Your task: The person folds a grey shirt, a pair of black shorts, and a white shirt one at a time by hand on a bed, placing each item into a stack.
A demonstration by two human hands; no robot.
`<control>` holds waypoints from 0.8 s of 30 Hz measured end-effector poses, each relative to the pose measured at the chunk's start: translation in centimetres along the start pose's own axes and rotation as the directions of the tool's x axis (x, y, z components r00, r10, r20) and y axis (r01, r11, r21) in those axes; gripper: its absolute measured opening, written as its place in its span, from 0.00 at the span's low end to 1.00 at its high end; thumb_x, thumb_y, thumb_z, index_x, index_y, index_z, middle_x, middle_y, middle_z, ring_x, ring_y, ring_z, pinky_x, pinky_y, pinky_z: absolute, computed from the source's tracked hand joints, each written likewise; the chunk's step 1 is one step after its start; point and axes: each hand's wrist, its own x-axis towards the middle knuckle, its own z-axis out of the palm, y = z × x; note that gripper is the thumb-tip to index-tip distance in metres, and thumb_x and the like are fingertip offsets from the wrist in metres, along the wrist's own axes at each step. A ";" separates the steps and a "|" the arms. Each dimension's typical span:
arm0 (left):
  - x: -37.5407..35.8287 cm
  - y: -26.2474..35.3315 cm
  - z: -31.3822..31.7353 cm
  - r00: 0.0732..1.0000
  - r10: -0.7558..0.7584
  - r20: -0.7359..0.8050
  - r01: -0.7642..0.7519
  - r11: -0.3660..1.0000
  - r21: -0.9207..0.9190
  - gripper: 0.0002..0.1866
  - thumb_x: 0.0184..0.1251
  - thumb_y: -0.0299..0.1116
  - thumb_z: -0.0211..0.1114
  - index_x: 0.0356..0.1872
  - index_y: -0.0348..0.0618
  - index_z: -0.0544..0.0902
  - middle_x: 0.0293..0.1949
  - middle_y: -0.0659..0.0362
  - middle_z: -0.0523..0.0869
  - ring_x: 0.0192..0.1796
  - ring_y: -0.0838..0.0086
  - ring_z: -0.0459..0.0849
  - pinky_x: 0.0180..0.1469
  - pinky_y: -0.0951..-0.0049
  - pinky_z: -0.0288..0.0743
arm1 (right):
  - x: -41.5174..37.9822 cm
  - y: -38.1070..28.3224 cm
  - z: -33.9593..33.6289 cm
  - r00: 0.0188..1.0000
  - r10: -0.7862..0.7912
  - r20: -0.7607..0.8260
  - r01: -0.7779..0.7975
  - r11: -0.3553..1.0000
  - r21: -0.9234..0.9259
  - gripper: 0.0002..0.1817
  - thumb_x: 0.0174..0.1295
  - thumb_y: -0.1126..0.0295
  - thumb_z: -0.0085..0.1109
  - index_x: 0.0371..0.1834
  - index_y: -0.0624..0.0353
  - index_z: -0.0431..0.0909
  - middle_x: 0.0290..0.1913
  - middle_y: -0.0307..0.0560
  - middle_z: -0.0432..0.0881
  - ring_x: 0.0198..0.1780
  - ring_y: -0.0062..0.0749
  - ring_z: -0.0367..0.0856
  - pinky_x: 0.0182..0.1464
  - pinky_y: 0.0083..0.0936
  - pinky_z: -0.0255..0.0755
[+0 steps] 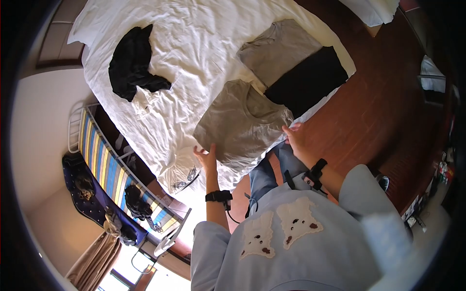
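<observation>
A taupe T-shirt [233,123] lies spread on the bed in front of me, its neckline toward the upper right. My left hand [206,158] is at its lower left edge, thumb and fingers apart. At the shirt's right edge is my right hand [294,137], fingertips against the cloth and thumb held away from the fingers. Just beyond the shirt lies a flat, folded black garment [308,80], beside a folded grey T-shirt [281,48].
A crumpled black garment [131,65] and a white printed cloth [179,169] lie on the white bed sheet [194,39]. Left of the bed stands a striped folding bed [109,153] with dark items on it. Reddish wooden floor [369,106] runs along the right.
</observation>
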 end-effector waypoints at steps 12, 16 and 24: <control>8.1 11.8 8.2 0.741 0.603 0.297 -0.666 0.718 0.204 0.19 0.51 0.30 0.54 0.47 0.39 0.69 0.46 0.48 0.71 0.50 0.56 0.67 0.51 0.63 0.60 | 5.5 -2.1 -2.3 0.843 -0.372 0.390 0.427 0.902 -0.063 0.24 0.49 0.60 0.58 0.45 0.63 0.66 0.48 0.46 0.63 0.52 0.27 0.61 0.51 0.22 0.57; 12.3 13.3 13.4 0.488 0.626 0.608 -0.843 0.518 0.143 0.16 0.54 0.32 0.51 0.46 0.47 0.73 0.47 0.54 0.73 0.49 0.58 0.70 0.51 0.64 0.63 | 4.2 -1.7 -4.0 0.885 -0.178 0.430 0.249 0.962 -0.115 0.14 0.46 0.61 0.59 0.25 0.62 0.73 0.24 0.42 0.71 0.31 0.27 0.69 0.32 0.24 0.63; 15.2 14.4 16.3 0.413 0.245 0.877 -0.893 0.298 0.337 0.12 0.48 0.34 0.60 0.37 0.50 0.77 0.36 0.62 0.78 0.40 0.67 0.75 0.45 0.72 0.67 | 4.9 -2.3 -4.1 0.859 -0.178 0.480 0.107 0.979 0.171 0.05 0.53 0.71 0.53 0.24 0.58 0.69 0.21 0.34 0.69 0.24 0.16 0.66 0.28 0.14 0.60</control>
